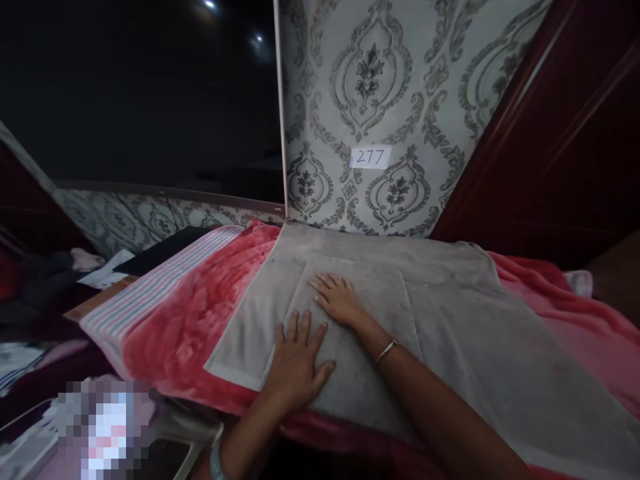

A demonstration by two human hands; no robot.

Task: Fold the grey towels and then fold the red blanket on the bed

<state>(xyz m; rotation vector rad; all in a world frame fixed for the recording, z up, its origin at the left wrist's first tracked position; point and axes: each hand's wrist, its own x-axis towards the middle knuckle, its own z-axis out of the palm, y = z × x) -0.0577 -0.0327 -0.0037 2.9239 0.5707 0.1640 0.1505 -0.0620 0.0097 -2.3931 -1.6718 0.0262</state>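
Observation:
A grey towel-like cloth (460,333) lies spread over a red plush blanket (185,327). On its left half shows a rectangular outline, a smaller grey piece or a crease; I cannot tell which. My left hand (295,363) rests palm down within that outline, fingers spread, a band around its wrist. Farther from me, and to the right, my right hand (337,300) lies flat on the same cloth, its fingers stretched out toward the left. A thin bangle (387,350) circles the right wrist. Neither hand grips anything.
A large dark screen (150,100) stands at the back left. Behind the cloth is patterned wallpaper (370,73) with a paper label (371,157) marked 277. A dark red panel (545,133) leans in at the right. Loose clothes (70,367) lie at the left.

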